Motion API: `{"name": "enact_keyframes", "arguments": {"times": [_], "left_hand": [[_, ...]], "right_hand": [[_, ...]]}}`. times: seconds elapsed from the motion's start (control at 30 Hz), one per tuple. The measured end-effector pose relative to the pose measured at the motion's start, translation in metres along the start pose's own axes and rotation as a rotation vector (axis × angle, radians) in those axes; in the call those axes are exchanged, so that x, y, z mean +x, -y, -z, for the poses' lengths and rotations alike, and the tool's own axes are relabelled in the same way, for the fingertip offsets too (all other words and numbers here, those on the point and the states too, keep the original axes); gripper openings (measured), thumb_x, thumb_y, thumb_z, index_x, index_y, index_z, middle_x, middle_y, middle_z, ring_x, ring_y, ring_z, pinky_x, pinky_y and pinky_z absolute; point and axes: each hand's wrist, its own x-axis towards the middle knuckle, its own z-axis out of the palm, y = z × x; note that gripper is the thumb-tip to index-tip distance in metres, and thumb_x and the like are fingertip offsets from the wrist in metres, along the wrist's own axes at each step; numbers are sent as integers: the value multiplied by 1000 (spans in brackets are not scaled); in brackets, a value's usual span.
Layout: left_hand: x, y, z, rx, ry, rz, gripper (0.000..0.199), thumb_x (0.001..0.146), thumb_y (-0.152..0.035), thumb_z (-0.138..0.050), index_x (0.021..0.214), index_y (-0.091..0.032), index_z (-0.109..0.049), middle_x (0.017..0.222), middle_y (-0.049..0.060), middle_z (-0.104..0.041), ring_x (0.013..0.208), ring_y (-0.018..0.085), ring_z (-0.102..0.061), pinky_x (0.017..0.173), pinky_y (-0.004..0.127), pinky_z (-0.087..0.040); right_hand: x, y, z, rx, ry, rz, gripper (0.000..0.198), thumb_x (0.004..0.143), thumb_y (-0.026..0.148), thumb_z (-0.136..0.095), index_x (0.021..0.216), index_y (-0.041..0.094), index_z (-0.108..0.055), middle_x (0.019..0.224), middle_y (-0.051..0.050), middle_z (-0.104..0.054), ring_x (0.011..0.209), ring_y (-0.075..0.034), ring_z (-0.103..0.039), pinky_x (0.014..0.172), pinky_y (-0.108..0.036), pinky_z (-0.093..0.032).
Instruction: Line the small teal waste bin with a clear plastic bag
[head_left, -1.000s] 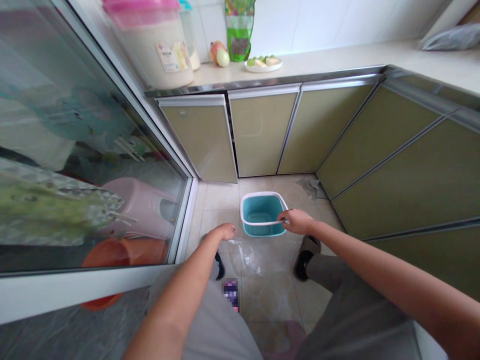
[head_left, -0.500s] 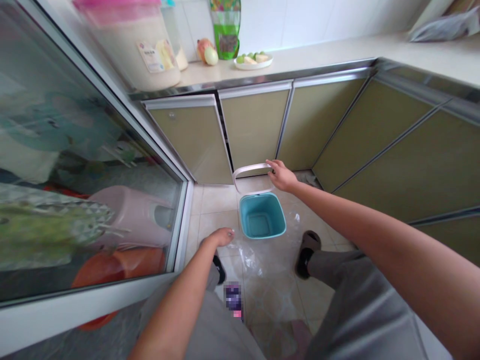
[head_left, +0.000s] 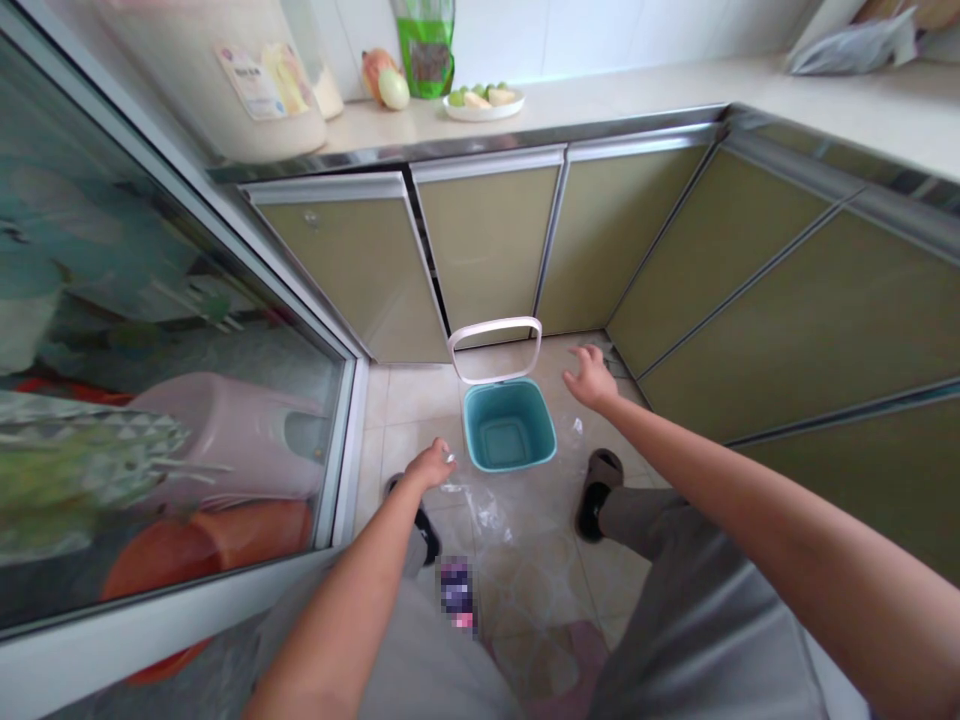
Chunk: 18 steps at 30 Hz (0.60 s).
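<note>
A teal bin (head_left: 517,468) stands on the floor between my feet, its inside bare. The bin's pale pink rim frame (head_left: 496,380) is swung up on the far side, leaning near the cabinet doors. My left hand (head_left: 430,466) is at the bin's left, fingers pinched on a clear plastic bag (head_left: 491,518), which trails over the floor in front of the bin. To the right of the rim frame, my right hand (head_left: 590,377) hangs with fingers apart, touching nothing.
Cabinets (head_left: 487,230) close in the far and right sides. On the counter are a plate of fruit (head_left: 484,104), an onion (head_left: 393,89), a green pouch (head_left: 426,50) and a large container (head_left: 262,90). A glass sliding door (head_left: 349,450) stands at left.
My right hand has let go of the rim frame and moved right, its fingers spreading. The frame stays raised. My left hand stays close to the bin's left side. The view has shifted slightly.
</note>
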Motion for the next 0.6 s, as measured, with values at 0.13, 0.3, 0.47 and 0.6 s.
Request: {"name": "enact_keyframes", "arguments": {"times": [0.13,0.3,0.47,0.6], "left_hand": [[-2,-9,-9,24,25,67,50,86,-46,-70,128,-21,-62,127,14,-72,115,24,-69,85,26,-49],[-4,-23,-15,-4,65,96,22,79,-38,-77,80,-19,-67,91,8,-76,99,25,-72,75,26,-48],[-17,-42,-12,-728,-6,211,33,67,-23,-85,64,-20,-52,55,-2,-55,71,20,-69,59,23,-42],[-44,-51,5,-1000,2,152,33,83,-34,-75,71,-21,-46,52,-8,-45,51,11,-57,60,23,-47]], "right_hand": [[-25,-47,-32,-116,442,-190,57,92,65,-54,100,12,-75,110,-20,-71,95,-29,-68,74,-32,-49],[-44,-56,-58,26,448,-30,34,89,41,-59,66,17,-63,71,-5,-66,73,-16,-59,62,-25,-38],[-67,-40,-56,703,431,-228,15,78,26,-60,66,18,-57,66,-4,-65,65,-15,-58,65,-24,-46],[-104,-35,-36,1232,707,-483,12,79,24,-53,68,20,-51,56,-1,-58,51,-15,-54,66,-33,-55]]}}
